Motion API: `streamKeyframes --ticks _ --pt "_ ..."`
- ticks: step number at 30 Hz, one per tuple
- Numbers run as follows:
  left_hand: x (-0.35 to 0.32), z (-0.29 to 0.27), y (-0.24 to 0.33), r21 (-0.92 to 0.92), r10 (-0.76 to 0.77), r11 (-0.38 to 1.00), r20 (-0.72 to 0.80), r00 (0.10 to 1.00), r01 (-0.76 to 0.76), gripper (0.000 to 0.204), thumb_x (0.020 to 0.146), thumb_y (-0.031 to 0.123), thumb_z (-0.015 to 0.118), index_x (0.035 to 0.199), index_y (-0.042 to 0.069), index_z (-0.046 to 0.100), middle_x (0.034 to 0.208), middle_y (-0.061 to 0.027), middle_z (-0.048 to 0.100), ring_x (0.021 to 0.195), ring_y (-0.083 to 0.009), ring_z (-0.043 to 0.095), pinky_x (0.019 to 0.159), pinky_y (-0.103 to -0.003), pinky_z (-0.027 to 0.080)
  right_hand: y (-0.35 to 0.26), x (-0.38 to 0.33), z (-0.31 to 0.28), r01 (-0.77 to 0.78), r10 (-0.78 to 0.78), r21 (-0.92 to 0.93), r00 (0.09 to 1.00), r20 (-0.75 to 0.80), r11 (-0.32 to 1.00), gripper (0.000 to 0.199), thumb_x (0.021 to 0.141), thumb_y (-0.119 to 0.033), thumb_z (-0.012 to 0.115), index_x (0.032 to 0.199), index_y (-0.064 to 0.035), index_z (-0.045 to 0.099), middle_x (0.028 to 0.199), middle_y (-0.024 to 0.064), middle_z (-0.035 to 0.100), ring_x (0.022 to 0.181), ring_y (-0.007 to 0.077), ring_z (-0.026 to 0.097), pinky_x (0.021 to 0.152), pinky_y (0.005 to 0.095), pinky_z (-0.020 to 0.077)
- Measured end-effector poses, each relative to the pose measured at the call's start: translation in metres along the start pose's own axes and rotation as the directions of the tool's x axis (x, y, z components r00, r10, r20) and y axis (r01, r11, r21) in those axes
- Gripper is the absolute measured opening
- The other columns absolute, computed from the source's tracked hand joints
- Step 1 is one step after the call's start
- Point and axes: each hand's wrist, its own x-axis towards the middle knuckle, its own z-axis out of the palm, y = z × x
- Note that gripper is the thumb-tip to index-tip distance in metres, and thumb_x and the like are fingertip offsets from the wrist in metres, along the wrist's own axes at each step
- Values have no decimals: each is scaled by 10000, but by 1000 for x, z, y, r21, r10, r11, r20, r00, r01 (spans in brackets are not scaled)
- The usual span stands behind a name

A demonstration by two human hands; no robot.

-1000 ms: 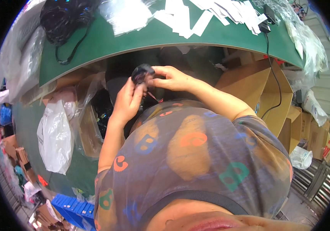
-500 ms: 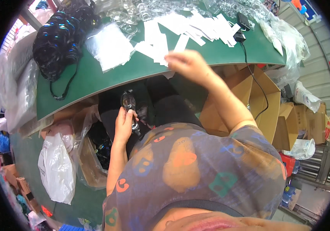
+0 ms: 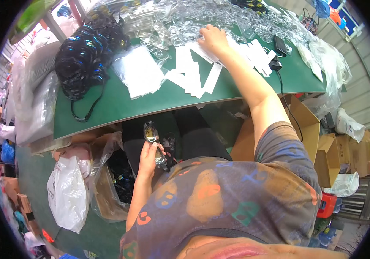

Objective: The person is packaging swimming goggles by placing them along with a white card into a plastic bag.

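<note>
My left hand [image 3: 149, 157] is closed around a pair of swimming goggles [image 3: 151, 133], held low above my lap in front of the table edge. The goggles have dark frames and shiny lenses, and my fingers cover their lower part. Stretched far across the green table [image 3: 120, 105], my right hand [image 3: 214, 39] reaches the near edge of a heap of clear plastic pieces [image 3: 193, 26]. Its fingers are bent and apart, with nothing visible in them. White paper strips [image 3: 213, 77] lie scattered below and beside that wrist.
Black goggles with straps [image 3: 81, 58] are piled at the table's left, beside a stack of clear bags [image 3: 139, 73]. A black adapter [image 3: 275, 64] trails a cable off the right edge. Open cardboard boxes [image 3: 303, 118] stand right; a plastic-lined box [image 3: 107, 194] stands left.
My right hand has moved away from the table's near edge, over the paper strips, to the clear plastic heap. My left hand still holds the goggles. The view has shifted slightly.
</note>
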Motion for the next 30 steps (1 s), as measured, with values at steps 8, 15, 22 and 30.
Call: streamKeyframes --ticks 8,15,22,30 --pt "10 9 3 -4 -10 1000 29 1000 10 243 1055 172 483 1267 61 527 917 -62 624 798 -146 627 737 -295 523 10 4 17 233 -256 -105 896 -364 967 209 861 -248 668 1048 -202 749 1208 21 647 1218 242 560 985 492 409" --pt "11 7 -10 -104 -32 994 36 999 36 338 1043 257 523 1329 79 498 928 -74 622 772 -176 656 601 -342 583 -16 -80 -97 -22 -19 915 999 32 402 226 980 -203 600 1047 -26 724 908 36 688 852 138 644 770 271 481" --pt "20 25 -1 -107 -60 992 79 995 69 220 1046 236 538 1176 69 600 975 -27 656 890 -132 636 782 -300 526 -134 -231 -88 -63 -724 920 597 346 387 210 974 -211 653 985 -7 702 870 46 678 807 130 642 747 291 519" --pt "14 34 -9 -259 -172 944 148 974 206 379 1085 361 444 1251 47 576 1055 -102 678 892 -216 695 753 -382 608 -163 -269 -48 -10 -594 895 744 305 446 185 918 -230 713 942 -47 715 844 85 683 771 233 666 706 348 524"
